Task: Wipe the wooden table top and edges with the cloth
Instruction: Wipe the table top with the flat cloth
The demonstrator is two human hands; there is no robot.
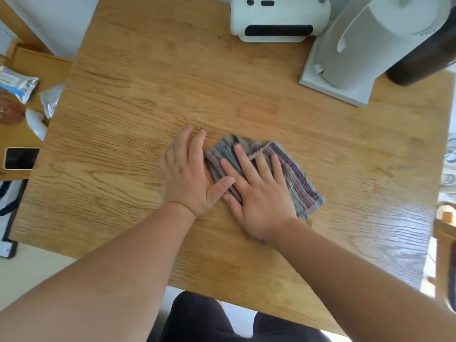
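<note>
At mid-worktop (123, 95) the folded cloth (299, 176) lies under the right grip (259, 196) — fingers straight and spread, palm pressing, likely to keep it flat for wiping. The left grip (183, 174), flat too, rests on wood just beside the cloth's left edge — thumb touching it, seemingly steadying.

- I see a pale floor (37, 265) at lower left, near a low wooden side unit (42, 67).
- On that unit lie a dark-screened phone (21, 158) and silver foil packets (17, 85).
- At the top of my view stand a white boxy appliance (278, 19), a white jug (365, 45) on a pale base, and a dark brown container (429, 62).
- Bright light washes out the right edge.
</note>
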